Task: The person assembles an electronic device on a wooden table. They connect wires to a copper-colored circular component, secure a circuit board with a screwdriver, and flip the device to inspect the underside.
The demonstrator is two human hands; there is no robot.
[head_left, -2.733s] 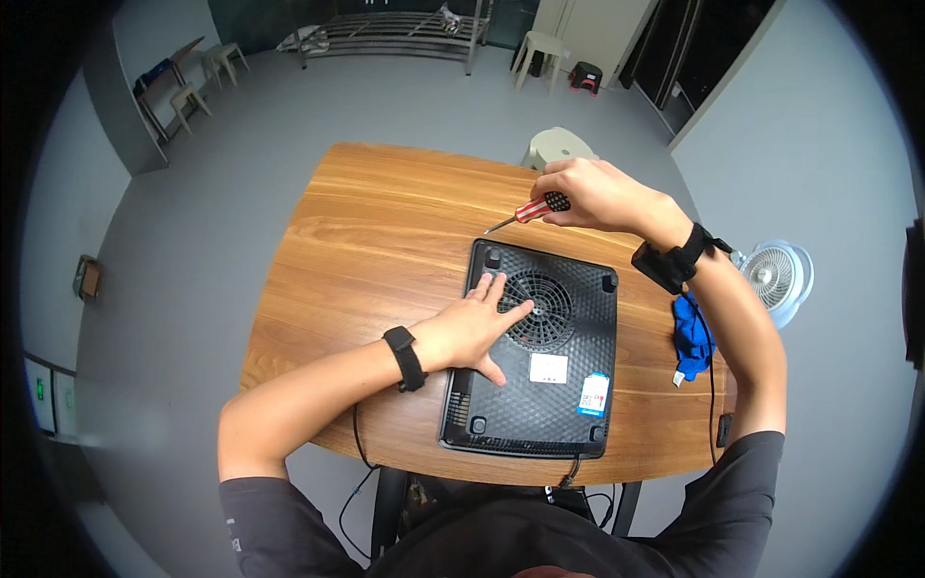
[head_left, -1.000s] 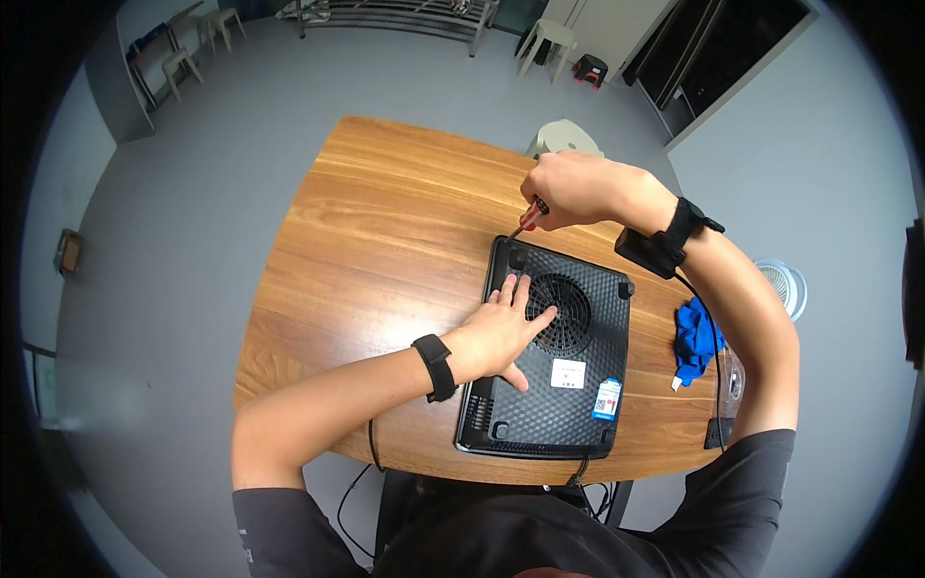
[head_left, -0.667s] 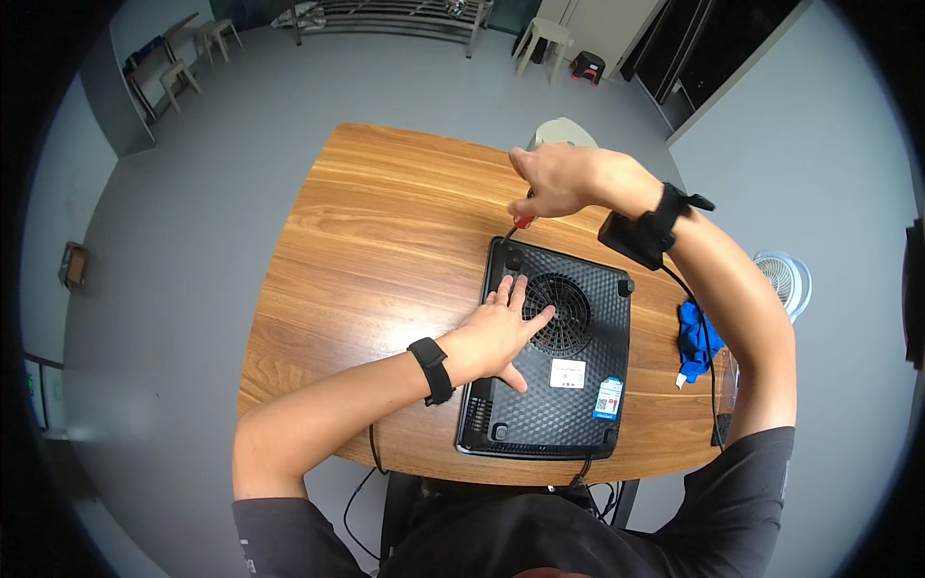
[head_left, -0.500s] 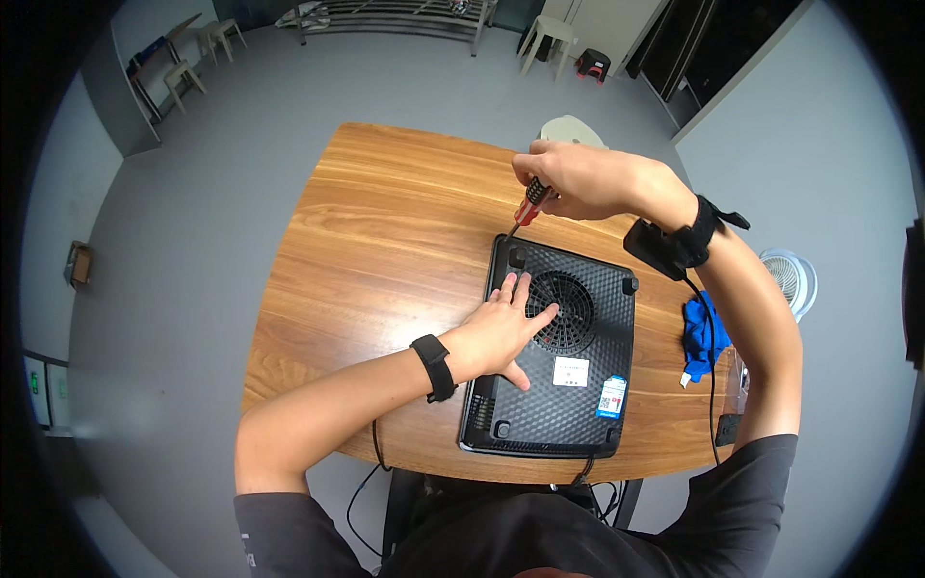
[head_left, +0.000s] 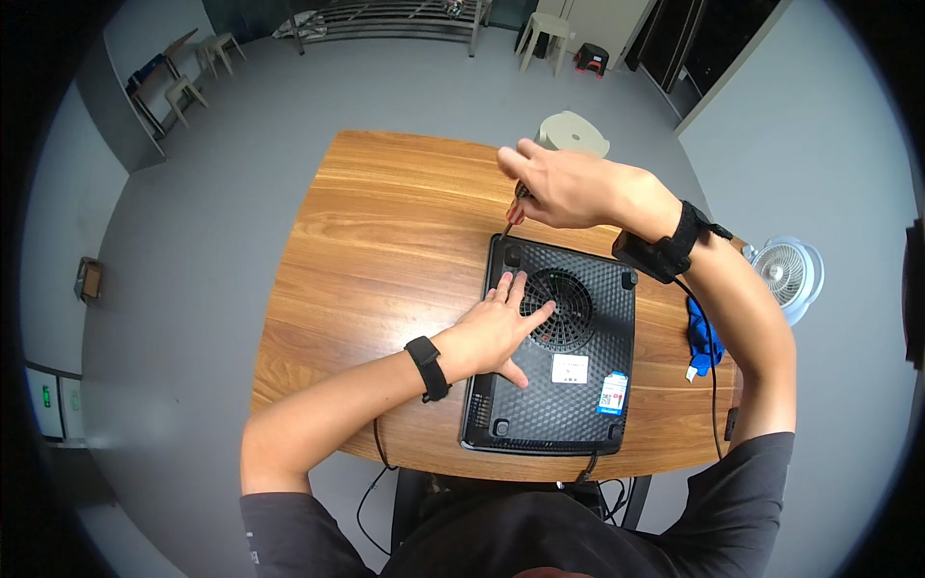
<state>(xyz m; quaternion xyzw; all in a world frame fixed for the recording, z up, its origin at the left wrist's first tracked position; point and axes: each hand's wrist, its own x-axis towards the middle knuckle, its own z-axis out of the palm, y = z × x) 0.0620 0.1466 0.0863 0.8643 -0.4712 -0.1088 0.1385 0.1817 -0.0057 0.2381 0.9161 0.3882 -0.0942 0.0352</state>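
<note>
A black induction cooker (head_left: 530,409) lies upside down on the wooden table, with its round fan grille (head_left: 567,323), corner feet and two stickers facing up. My left hand (head_left: 487,332) rests flat on its underside, fingers spread, with the fingertips at the grille's left edge. Over the cooker's far left corner, my right hand (head_left: 573,188) grips a screwdriver (head_left: 515,212) with a red and clear handle. The shaft slants down to that corner; the tip and any screw there are too small to make out. My right palm partly hides the handle.
The wooden table (head_left: 337,250) has a blue cloth (head_left: 701,337) at its right edge. A white fan (head_left: 782,275) stands beyond that edge, and a pale stool (head_left: 573,133) behind the table. A black cable (head_left: 711,366) runs from my right wrist. The cooker's cord leaves at the near edge.
My right hand has shifted slightly left, and its fingers have moved around the screwdriver handle. The screwdriver stays at the same corner. My left hand keeps its place on the cooker.
</note>
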